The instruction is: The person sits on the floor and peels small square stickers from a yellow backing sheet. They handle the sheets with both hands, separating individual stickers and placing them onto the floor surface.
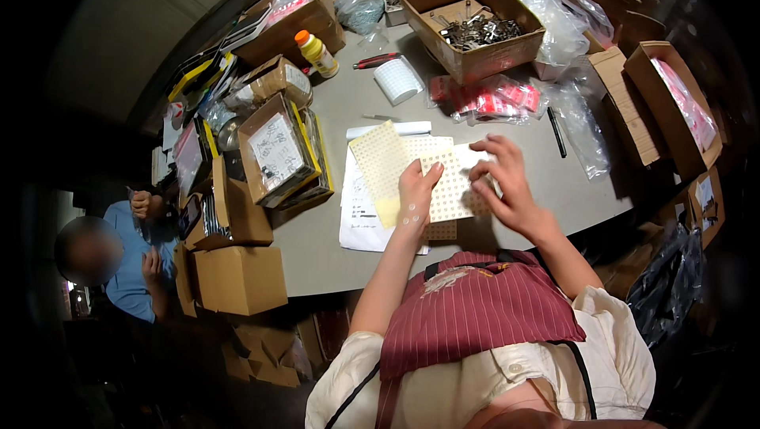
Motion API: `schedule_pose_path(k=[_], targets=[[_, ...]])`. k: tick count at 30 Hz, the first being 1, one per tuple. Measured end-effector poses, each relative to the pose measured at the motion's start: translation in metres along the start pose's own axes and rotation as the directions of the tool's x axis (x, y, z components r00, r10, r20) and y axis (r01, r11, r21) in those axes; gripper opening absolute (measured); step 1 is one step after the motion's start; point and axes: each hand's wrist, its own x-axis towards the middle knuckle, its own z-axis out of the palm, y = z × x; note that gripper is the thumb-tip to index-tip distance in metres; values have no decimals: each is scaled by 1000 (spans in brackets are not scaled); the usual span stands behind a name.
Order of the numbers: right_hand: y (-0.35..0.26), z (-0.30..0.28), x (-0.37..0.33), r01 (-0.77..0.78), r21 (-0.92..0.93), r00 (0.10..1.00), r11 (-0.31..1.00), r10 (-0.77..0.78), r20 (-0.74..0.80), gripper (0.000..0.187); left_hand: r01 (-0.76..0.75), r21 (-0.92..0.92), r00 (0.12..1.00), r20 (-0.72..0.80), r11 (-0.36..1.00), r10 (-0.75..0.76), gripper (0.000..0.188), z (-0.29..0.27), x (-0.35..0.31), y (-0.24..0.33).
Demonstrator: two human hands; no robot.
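Note:
My left hand (416,187) grips a sheet of small round stickers (454,191), thumb on top near its left edge. Several small clear round stickers (410,213) are stuck along my left wrist. Over the sheet's right part hovers my right hand (507,184), fingers bent and apart; whether a fingertip touches the sheet is hard to see. A second, yellowish sticker sheet (374,161) slants out beside my left hand. White papers (358,227) with writing lie beneath, partly covered by the sheets and my hand.
Around the table stand a carton of black binder clips (483,29), a yellow bottle with an orange cap (317,55), a white label roll (397,81), red-and-white packets (499,99), a black pen (557,132) and an open box (277,148). A person in blue (131,231) is at the left.

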Motion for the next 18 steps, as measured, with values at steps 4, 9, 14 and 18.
schedule_pose_path(k=[4,9,14,18], targets=[[-33,25,-4,117,166,975,979,-145,167,11,7,32,999,50,999,-8,21,2,25,-12],[-45,49,2,218,36,971,975,-220,97,13,47,4,996,76,999,-47,10,6,39,-35],[-36,50,5,250,-237,955,939,-279,-98,24,131,-163,991,58,978,-123,13,14,27,-20],[7,15,19,-34,-163,982,986,2,-191,46,-114,151,993,41,982,109,32,13,6,-4]])
